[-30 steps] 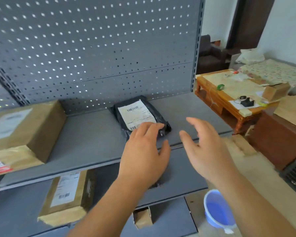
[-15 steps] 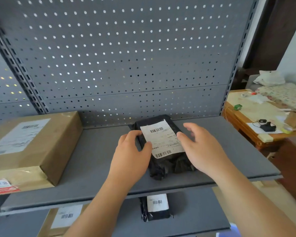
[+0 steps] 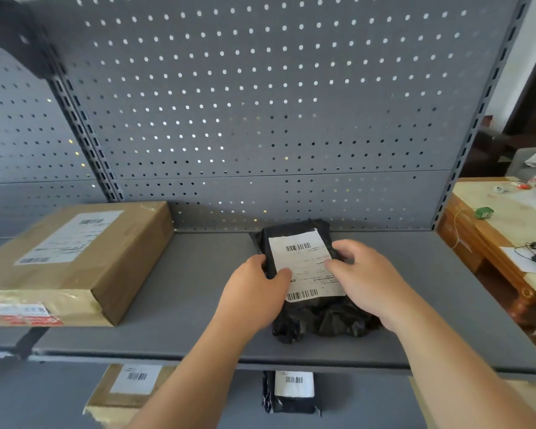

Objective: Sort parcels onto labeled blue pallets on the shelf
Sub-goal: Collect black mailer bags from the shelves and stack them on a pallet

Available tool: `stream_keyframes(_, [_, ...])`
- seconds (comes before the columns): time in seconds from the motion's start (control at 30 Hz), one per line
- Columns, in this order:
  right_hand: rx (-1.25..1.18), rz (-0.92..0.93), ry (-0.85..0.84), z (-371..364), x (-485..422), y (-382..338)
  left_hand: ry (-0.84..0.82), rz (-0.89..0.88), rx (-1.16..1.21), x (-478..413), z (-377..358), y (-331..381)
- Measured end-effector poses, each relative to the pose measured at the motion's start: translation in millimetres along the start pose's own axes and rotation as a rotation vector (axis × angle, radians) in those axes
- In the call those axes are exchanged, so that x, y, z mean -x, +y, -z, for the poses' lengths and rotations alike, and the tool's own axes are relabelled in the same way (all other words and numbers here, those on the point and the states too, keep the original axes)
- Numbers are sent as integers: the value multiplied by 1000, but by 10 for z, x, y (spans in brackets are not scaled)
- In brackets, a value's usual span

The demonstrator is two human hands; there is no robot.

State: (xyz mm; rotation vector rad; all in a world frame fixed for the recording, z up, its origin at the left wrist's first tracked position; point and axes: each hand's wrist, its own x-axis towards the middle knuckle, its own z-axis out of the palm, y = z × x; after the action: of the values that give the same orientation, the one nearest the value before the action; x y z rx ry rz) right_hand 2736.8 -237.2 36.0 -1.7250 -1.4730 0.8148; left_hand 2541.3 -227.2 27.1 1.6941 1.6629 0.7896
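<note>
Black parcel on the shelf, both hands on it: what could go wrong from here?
The crumpled end of the black parcel lies near the front edge of the shelf; it might slip off if released. The left hand and right hand cover parts of the label, so it could be misread.

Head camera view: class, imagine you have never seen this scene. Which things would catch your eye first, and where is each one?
First comes the black parcel with its white barcode label, lying at the centre of the grey shelf and gripped at its sides by the left hand and right hand. Next is the large brown cardboard box on the same shelf to the left, apart from the parcel. Behind both rises the perforated back panel.
</note>
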Motion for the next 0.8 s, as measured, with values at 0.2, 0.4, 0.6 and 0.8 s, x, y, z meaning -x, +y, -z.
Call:
stream_keyframes(0.2, [-92,1,-112,22,10,68,-8,27,49,32,-59,81])
stream_keyframes(0.4, [-238,9,-117,144,28,164,67,49,150,153,-110,132])
stream_keyframes(0.6, [-435,44,-142,231,119,170,209,74,271,381,-142,212])
stream_keyframes(0.8, [-469,130,-199,235,258,147,358,93,381,703,-114,228])
